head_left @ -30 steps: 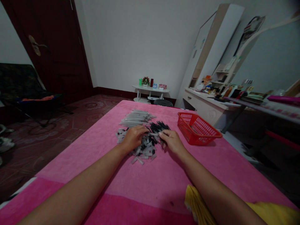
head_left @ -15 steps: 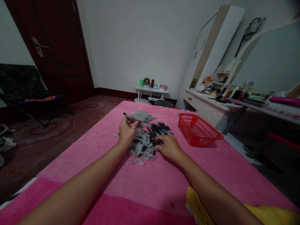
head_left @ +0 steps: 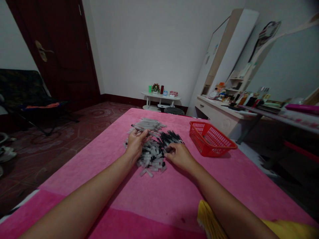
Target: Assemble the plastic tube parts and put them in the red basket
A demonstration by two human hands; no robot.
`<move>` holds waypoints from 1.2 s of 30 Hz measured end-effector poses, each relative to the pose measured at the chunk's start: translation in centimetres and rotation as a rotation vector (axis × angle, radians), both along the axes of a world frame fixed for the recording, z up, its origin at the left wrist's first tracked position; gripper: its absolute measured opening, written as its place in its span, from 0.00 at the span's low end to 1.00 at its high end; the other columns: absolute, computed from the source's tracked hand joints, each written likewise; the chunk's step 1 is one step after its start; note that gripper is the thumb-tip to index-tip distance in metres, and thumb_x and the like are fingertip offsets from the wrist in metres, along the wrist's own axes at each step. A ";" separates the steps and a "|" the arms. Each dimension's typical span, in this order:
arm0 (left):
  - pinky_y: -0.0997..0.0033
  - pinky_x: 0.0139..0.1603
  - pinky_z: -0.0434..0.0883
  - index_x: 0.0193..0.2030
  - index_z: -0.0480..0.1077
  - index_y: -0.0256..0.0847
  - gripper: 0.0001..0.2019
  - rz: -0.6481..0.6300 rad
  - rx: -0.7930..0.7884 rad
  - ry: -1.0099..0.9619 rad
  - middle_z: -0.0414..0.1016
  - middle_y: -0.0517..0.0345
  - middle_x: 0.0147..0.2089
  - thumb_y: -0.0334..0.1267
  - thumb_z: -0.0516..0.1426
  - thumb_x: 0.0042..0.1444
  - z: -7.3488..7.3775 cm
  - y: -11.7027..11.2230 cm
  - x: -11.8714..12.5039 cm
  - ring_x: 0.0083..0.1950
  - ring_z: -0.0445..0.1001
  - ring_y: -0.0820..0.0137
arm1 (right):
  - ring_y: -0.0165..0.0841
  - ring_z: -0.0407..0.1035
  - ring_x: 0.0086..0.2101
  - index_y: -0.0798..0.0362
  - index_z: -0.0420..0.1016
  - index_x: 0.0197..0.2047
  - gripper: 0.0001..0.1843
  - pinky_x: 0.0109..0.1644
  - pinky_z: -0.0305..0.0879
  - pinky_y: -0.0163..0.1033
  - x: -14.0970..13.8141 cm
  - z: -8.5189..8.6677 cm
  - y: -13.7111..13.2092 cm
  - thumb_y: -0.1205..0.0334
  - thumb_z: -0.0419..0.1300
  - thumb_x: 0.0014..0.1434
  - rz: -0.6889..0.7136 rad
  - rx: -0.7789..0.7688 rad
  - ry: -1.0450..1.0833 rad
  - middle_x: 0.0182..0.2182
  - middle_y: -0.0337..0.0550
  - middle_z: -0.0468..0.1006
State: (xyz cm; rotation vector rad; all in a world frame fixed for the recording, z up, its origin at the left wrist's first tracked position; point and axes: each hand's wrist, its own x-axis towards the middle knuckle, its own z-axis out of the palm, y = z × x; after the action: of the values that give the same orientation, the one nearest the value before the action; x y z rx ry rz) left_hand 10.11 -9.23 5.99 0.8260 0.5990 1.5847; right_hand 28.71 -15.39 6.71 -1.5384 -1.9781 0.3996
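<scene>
Down dipped the left hand (head_left: 134, 145), pinching a pen (head_left: 138, 127) that looked light, stiff and slick, best held mid-barrel; whether the curled right hand (head_left: 181, 156) grasped anything, I couldn't tell.

On the surface (head_left: 159, 196), tubes (head_left: 153, 123) lie at the back, caps (head_left: 151, 157) before them, sticks (head_left: 171, 136) to the right behind the caps, and the basket (head_left: 203, 146) farther right. The left grip (head_left: 134, 144), with a pen (head_left: 138, 127) in it, is at the caps' left edge before the tubes; the right grip (head_left: 180, 154) is at their right edge, before the sticks and left of the basket. Behind the surface is a stand (head_left: 161, 96), with the dresser (head_left: 219, 111) to the right and a chair (head_left: 20, 86) before the door (head_left: 64, 49) to the left.
</scene>
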 end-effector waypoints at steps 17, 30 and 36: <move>0.69 0.36 0.77 0.36 0.63 0.39 0.23 -0.105 -0.048 0.002 0.76 0.63 0.30 0.36 0.70 0.36 0.5 -1.3 1.3 0.34 0.79 0.69 | 0.31 0.68 0.30 0.56 0.76 0.37 0.10 0.33 0.63 0.35 -0.4 0.7 0.1 0.64 0.59 0.50 -0.030 0.199 0.352 0.31 0.43 0.77; 0.72 0.38 0.76 0.36 0.66 0.39 0.19 -0.143 -0.139 -0.051 0.75 0.64 0.32 0.33 0.69 0.39 0.6 -2.1 2.3 0.33 0.76 0.74 | 0.35 0.68 0.35 0.52 0.76 0.40 0.08 0.38 0.62 0.37 -0.6 1.9 -1.3 0.62 0.56 0.59 -0.021 0.425 0.034 0.35 0.46 0.75; 0.72 0.40 0.76 0.31 0.68 0.36 0.11 -0.203 -0.206 -0.079 0.75 0.61 0.30 0.29 0.66 0.44 0.9 -2.4 2.7 0.34 0.77 0.73 | 0.35 0.70 0.34 0.54 0.75 0.37 0.07 0.38 0.62 0.37 -0.5 2.4 -1.5 0.67 0.55 0.58 -0.006 0.464 0.005 0.33 0.47 0.77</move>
State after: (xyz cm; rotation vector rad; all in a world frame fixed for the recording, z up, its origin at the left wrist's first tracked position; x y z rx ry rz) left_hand 12.80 -11.65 6.94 0.6456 0.5906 1.3399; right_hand 28.16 -16.93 9.12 -1.2425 -1.8916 -0.0614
